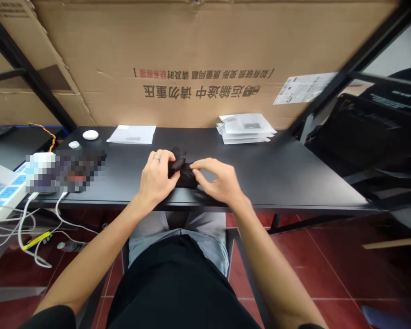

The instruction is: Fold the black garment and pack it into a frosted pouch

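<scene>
Stacked packets (245,129) well beyond right hand (222,180)

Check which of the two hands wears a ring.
The left hand, gripping the dark cloth bundle, wears a thin metal ring on one finger; the right hand shows no ring on its visible fingers.

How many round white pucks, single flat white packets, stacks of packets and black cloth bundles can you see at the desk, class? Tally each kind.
Round white pucks: 2
Single flat white packets: 1
Stacks of packets: 1
Black cloth bundles: 1
Total: 5
</scene>
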{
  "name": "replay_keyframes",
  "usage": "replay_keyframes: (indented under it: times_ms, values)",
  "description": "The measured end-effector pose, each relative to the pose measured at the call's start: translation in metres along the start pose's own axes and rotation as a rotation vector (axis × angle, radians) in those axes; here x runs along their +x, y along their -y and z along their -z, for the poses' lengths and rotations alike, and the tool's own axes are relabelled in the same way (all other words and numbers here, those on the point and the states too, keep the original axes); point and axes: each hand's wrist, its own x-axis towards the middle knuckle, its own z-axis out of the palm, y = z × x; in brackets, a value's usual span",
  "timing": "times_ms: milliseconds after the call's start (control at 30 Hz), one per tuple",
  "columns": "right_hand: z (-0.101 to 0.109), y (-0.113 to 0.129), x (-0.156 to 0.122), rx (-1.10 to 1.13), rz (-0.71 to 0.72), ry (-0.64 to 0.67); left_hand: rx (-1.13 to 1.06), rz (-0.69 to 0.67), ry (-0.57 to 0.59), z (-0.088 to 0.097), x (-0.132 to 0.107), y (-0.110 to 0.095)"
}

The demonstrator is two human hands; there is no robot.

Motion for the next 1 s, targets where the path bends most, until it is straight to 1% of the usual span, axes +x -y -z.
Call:
replay_keyframes:
  times_ms: [33, 67, 133, 200, 233, 267, 333, 400, 433, 467, 533, 600, 633, 733, 800, 900, 933, 1000]
  values:
    - [0.01, -0.004, 0.0, -0.009, -0.043, -0.029, -0.002, -0.037, 0.024, -0.004, -0.002, -0.003]
    - [0.019, -0.007, -0.001, -0.009, -0.067, -0.019, -0.006, -0.069, 0.049, -0.009, -0.004, -0.006]
    - [0.031, -0.013, -0.003, 0.012, -0.057, 0.096, -0.023, -0.117, 0.102, -0.016, -0.008, -0.012]
    - [0.033, -0.017, -0.005, 0.023, -0.024, 0.243, -0.071, -0.133, 0.145, -0.018, -0.013, -0.014]
    - [0.032, -0.019, -0.005, 0.016, -0.012, 0.296, -0.103, -0.127, 0.158, -0.018, -0.014, -0.014]
    - [0.03, -0.021, -0.006, 0.003, -0.004, 0.328, -0.131, -0.11, 0.162, -0.016, -0.016, -0.012]
    - [0.025, -0.025, -0.006, -0.023, -0.004, 0.351, -0.138, -0.045, 0.138, -0.011, -0.016, -0.006]
    - [0.021, -0.029, -0.006, -0.038, -0.012, 0.356, -0.078, 0.067, 0.103, -0.005, -0.015, 0.004]
    - [0.021, -0.03, -0.006, -0.041, -0.014, 0.357, -0.041, 0.133, 0.106, -0.002, -0.014, 0.009]
    - [0.021, -0.032, -0.006, -0.041, -0.014, 0.358, -0.011, 0.195, 0.133, 0.0, -0.012, 0.014]
    - [0.02, -0.034, -0.006, -0.036, -0.007, 0.357, 0.01, 0.281, 0.239, 0.003, -0.007, 0.019]
    - [0.019, -0.035, -0.006, -0.034, 0.003, 0.344, -0.016, 0.301, 0.353, 0.004, -0.003, 0.019]
    - [0.018, -0.035, -0.007, -0.038, 0.009, 0.336, -0.048, 0.303, 0.392, 0.004, 0.0, 0.018]
    - [0.014, -0.033, -0.008, -0.065, 0.041, 0.316, -0.249, 0.328, 0.446, 0.003, 0.006, 0.011]
    - [0.012, -0.03, -0.008, -0.085, 0.088, 0.283, -0.503, 0.391, 0.433, 0.002, 0.008, 0.007]
    - [0.012, -0.022, -0.006, -0.106, 0.208, 0.209, -0.984, 0.558, 0.391, 0.001, 0.008, 0.006]
    - [0.013, -0.019, -0.005, -0.11, 0.254, 0.201, -1.111, 0.619, 0.383, 0.001, 0.009, 0.006]
    - [0.012, -0.013, -0.002, -0.122, 0.318, 0.221, -1.261, 0.712, 0.383, 0.001, 0.009, 0.004]
